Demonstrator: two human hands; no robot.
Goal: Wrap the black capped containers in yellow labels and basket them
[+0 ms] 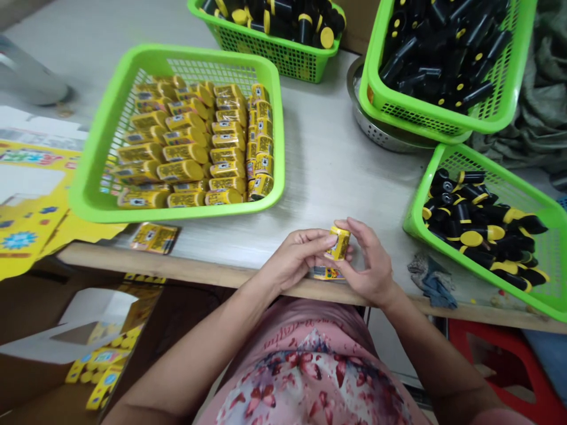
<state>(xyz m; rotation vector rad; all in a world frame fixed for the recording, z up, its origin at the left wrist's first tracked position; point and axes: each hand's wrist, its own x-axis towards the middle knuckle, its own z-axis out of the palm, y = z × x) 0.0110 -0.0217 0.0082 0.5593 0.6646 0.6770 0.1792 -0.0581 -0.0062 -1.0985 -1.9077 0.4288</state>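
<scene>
A small yellow canister (339, 243) with a printed wrap stands tilted between my hands, above the table's front edge. My left hand (297, 255) grips it from the left, thumb across its front. My right hand (371, 262) curves round its right side, with fingertips at the top rim and near its base. Just under the hands lies a printed label or sleeve (328, 273), partly hidden by the fingers. To the left, a green basket (177, 216) holds rows of yellow wrapped canisters (186, 144).
Black containers with yellow caps fill a green basket at right (414, 221) and another at the back (283, 59). Black tubes fill a basket (443, 127) over a metal colander (376, 133). A grey-blue rag (436, 282), flat printed wraps (155, 237) and yellow cardboard (57, 230) lie nearby.
</scene>
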